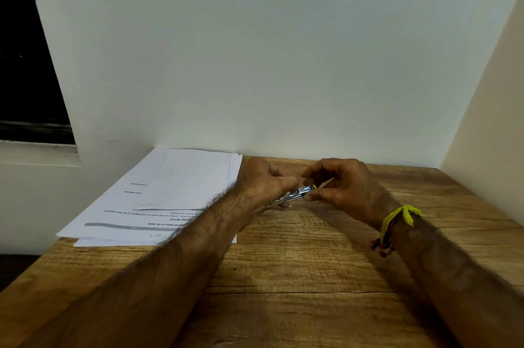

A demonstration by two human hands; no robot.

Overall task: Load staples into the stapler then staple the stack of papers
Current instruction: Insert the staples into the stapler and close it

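A small metal stapler with a yellow tip is held just above the wooden desk, between both hands. My left hand grips its near end from the left. My right hand pinches its yellow-tipped far end with the fingertips. Most of the stapler is hidden by my fingers, and no loose staples can be made out. A stack of white printed papers lies flat on the desk to the left of my hands, partly under my left forearm.
A white wall stands right behind the desk and a side wall closes the right. The papers overhang the desk's left edge. A window ledge sits at far left. A yellow thread is tied on my right wrist.
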